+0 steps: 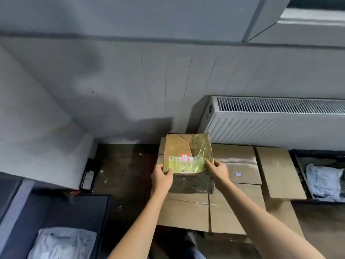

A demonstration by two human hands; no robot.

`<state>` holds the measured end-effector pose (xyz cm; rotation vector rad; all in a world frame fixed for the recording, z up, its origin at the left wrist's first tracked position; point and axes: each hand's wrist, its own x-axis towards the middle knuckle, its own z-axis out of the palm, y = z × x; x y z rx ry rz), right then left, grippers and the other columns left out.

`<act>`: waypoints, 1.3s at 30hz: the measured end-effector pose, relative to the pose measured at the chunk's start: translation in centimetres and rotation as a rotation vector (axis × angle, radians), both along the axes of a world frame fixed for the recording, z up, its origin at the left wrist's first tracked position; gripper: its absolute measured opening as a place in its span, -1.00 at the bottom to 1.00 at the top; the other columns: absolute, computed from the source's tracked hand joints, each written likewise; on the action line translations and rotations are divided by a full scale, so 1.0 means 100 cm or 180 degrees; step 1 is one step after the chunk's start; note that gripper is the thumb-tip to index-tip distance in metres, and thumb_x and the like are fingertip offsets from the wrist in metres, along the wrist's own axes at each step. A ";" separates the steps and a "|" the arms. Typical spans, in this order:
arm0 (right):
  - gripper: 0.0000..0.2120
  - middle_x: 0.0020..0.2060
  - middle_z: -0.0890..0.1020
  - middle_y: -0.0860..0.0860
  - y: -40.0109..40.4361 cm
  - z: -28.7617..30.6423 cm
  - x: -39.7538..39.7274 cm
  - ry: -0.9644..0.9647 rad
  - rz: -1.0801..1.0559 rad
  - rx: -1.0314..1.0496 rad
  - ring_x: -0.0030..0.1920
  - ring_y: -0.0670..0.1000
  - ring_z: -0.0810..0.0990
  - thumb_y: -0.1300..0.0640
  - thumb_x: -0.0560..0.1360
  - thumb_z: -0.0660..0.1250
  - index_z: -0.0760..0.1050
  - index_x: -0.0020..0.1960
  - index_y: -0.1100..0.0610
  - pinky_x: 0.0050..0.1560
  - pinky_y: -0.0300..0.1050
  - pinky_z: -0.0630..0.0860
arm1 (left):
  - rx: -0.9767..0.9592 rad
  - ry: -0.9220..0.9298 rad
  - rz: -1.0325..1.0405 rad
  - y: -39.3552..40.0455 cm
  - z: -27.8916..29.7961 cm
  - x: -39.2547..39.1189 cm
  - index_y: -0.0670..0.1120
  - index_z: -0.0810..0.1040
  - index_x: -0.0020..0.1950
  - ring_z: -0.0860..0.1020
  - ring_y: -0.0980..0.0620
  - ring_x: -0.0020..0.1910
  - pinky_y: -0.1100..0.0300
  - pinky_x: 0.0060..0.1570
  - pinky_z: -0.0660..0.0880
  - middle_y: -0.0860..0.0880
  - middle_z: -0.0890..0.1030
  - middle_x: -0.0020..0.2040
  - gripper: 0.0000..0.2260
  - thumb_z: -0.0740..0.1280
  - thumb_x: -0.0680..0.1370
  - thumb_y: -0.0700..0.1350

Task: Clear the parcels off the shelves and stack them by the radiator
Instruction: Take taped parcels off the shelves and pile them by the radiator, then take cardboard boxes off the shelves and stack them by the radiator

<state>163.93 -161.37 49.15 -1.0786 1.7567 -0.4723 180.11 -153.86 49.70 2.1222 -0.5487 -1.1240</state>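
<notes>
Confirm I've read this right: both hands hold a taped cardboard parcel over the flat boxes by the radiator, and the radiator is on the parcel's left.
Not quite. The head view shows the radiator to the right of the parcel, not left. The left hand and right hand do hold it over the flat boxes.

Single head-worn wide-angle view, looking forward and steeply down, close above the floor (127, 174), facing the wall (93, 81) and radiator (270, 126), forearms entering from the bottom edge

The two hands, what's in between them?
A cardboard box wrapped in shiny tape. In the head view the left hand grips its near left corner and the right hand its near right corner, above flat boxes by the radiator.
</notes>
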 end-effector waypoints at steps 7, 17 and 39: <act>-0.74 -0.01 0.61 0.06 -0.065 -0.152 0.004 -0.0353 0.0317 -0.0021 0.03 0.07 0.56 0.13 0.57 0.18 0.52 0.20 0.14 0.15 0.10 0.50 | -0.0153 -0.0214 0.0510 -0.071 -0.144 -0.004 -0.14 0.47 0.34 0.52 -0.06 0.23 0.23 0.15 0.42 -0.11 0.57 0.24 -0.65 0.31 0.54 -0.21; -0.50 0.09 0.56 0.14 -0.088 -0.181 0.014 0.0065 0.0817 0.0921 -0.16 0.02 0.50 0.36 0.51 0.13 0.23 0.44 0.21 -0.29 -0.25 0.50 | 0.0458 0.0426 -0.0206 -0.077 -0.169 0.011 0.01 0.23 0.51 0.32 -0.02 0.42 0.17 0.37 0.29 0.00 0.33 0.47 -0.53 0.18 0.60 -0.18; -0.57 0.25 0.52 0.20 0.060 0.389 0.328 -0.1615 0.2814 -0.1801 0.12 0.13 0.52 0.11 0.58 0.21 0.31 0.42 0.18 0.04 -0.13 0.37 | -0.1743 -0.3293 0.0951 0.163 0.409 0.179 -0.11 0.45 0.34 0.53 -0.07 0.14 0.16 0.13 0.42 -0.08 0.60 0.14 -0.66 0.15 0.57 -0.27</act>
